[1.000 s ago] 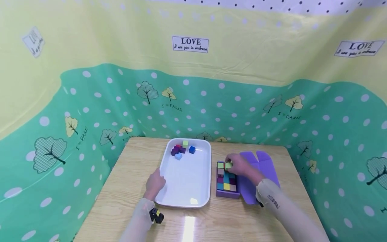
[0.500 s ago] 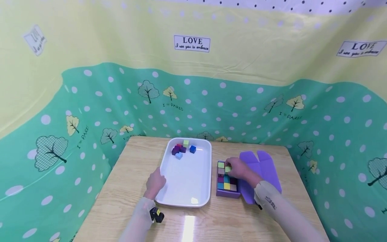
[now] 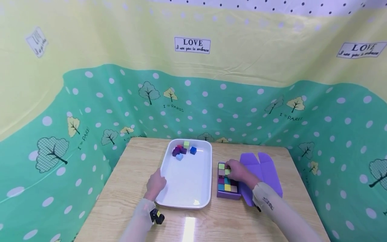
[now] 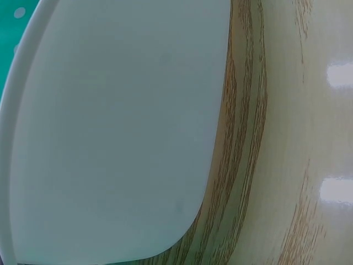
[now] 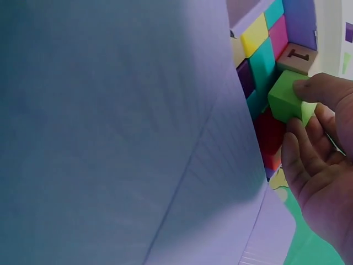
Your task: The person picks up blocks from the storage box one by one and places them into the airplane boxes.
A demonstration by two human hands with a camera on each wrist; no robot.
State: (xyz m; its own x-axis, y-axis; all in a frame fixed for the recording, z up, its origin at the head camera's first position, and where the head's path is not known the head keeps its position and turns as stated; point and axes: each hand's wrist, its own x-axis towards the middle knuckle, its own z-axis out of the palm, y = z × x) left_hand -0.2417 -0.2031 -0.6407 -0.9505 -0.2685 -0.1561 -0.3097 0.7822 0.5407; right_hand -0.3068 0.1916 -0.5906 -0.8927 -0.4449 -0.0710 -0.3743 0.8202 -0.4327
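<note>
My right hand [image 3: 238, 170] pinches a light green cube [image 5: 285, 96] between thumb and fingers, over the far part of a purple box [image 3: 228, 195]. Coloured cubes fill much of that box, among them a yellow cube [image 5: 255, 35], a teal cube [image 5: 262, 63], a red cube [image 5: 269, 132] and a wooden-coloured cube [image 5: 298, 57] with a dark mark. At the left side of a white tray [image 3: 187, 185], my left hand [image 3: 156, 184] grips the rim. In the left wrist view the tray's inside [image 4: 116, 127] shows, while the hand is outside the picture.
Several loose cubes lie at the tray's far end, including a dark blue cube [image 3: 193, 150] and a light blue cube [image 3: 179, 157]. The box's purple lid [image 3: 262, 168] lies folded open to the right. A patterned curtain [image 3: 205, 111] hangs around the wooden table [image 3: 133, 158].
My right hand has brought the green cube slightly nearer to me, still above the box. The left hand stays at the tray rim, and the tray has not moved.
</note>
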